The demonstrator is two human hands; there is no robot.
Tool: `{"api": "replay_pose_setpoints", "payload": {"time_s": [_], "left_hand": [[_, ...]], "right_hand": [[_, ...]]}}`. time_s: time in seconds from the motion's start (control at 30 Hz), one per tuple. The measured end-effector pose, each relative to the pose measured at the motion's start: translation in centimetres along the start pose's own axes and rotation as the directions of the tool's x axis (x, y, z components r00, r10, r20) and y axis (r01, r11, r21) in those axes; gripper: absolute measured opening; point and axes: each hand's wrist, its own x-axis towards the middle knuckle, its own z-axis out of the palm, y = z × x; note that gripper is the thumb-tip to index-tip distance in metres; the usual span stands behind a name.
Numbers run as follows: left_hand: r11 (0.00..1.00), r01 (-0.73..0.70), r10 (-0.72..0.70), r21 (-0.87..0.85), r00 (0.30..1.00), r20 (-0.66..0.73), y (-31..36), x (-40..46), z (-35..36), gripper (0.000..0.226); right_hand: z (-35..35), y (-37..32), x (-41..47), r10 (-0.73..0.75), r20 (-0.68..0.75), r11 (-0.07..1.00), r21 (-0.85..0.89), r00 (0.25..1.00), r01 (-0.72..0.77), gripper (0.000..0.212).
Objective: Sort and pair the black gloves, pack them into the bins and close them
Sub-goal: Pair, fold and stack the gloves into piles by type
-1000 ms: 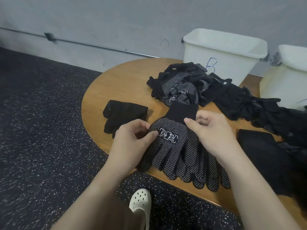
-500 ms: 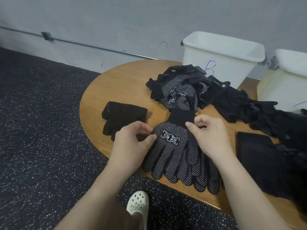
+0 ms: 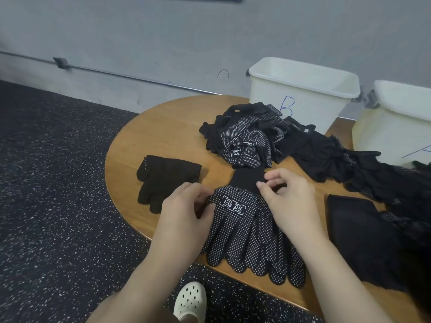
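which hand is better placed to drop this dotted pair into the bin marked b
Right, probably. The right hand pinches the dotted pair at the cuff, the end toward bin B, which stands on its side. The left hand grips the far edge.

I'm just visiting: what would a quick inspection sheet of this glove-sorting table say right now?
Surface: round wooden table, bare at its left.
Job's things: dotted glove pair at the near edge; folded glove to its left; unsorted glove pile; bin marked B and second bin, both open.
Clutter: nothing seen.
Grippers: left hand and right hand pinch the pair.
Cables: nothing seen.
Surroundings: speckled floor, grey wall, white shoe.
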Motion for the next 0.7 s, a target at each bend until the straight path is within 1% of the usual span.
{"api": "replay_pose_setpoints", "payload": {"time_s": [0.1,0.17,0.23,0.33,0.4,0.47,0.57,0.63,0.7], "left_hand": [[0.998,-0.069,0.069,-0.001,0.998,-0.004,0.0,0.0,-0.1,0.02],[0.99,-0.137,0.137,0.015,0.99,0.017,0.1,0.0,-0.2,0.024],[0.983,-0.18,0.175,0.036,0.979,0.108,0.3,-0.2,-0.1,0.032],[0.958,-0.275,0.244,0.076,0.927,0.285,0.8,-0.5,0.7,0.048],[0.927,-0.35,0.272,0.137,0.877,0.397,0.9,-0.6,1.5,0.056],[0.899,-0.39,0.26,0.198,0.841,0.475,0.7,-0.9,2.1,0.06],[0.863,-0.425,0.24,0.273,0.821,0.519,0.3,-1.1,2.6,0.064],[0.844,-0.444,0.233,0.3,0.809,0.539,0.2,-1.2,2.6,0.065],[0.835,-0.456,0.229,0.308,0.797,0.559,0.2,-1.2,2.4,0.066]], "right_hand": [[-0.8,0.1,-0.4,-0.074,-0.083,0.996,-0.05,0.994,0.07,0.014],[-1.3,0.1,-0.7,-0.13,-0.094,0.99,-0.071,0.987,0.124,0.013],[-1.6,0.2,-1.3,-0.186,-0.073,0.98,-0.084,0.98,0.18,0.007],[-1.4,0.3,-2.6,-0.276,-0.022,0.958,-0.093,0.961,0.273,0.015],[-0.9,0.1,-3.7,-0.299,0.067,0.945,-0.117,0.952,0.305,0.027],[-0.5,0.0,-4.4,-0.264,0.212,0.946,-0.134,0.941,0.296,0.042],[-0.2,0.7,-4.6,-0.218,0.42,0.896,-0.273,0.881,0.351,0.062],[-0.3,1.1,-4.5,-0.189,0.479,0.853,-0.352,0.857,0.385,0.068],[-0.5,1.2,-4.3,-0.168,0.499,0.839,-0.38,0.85,0.389,0.065]]}}
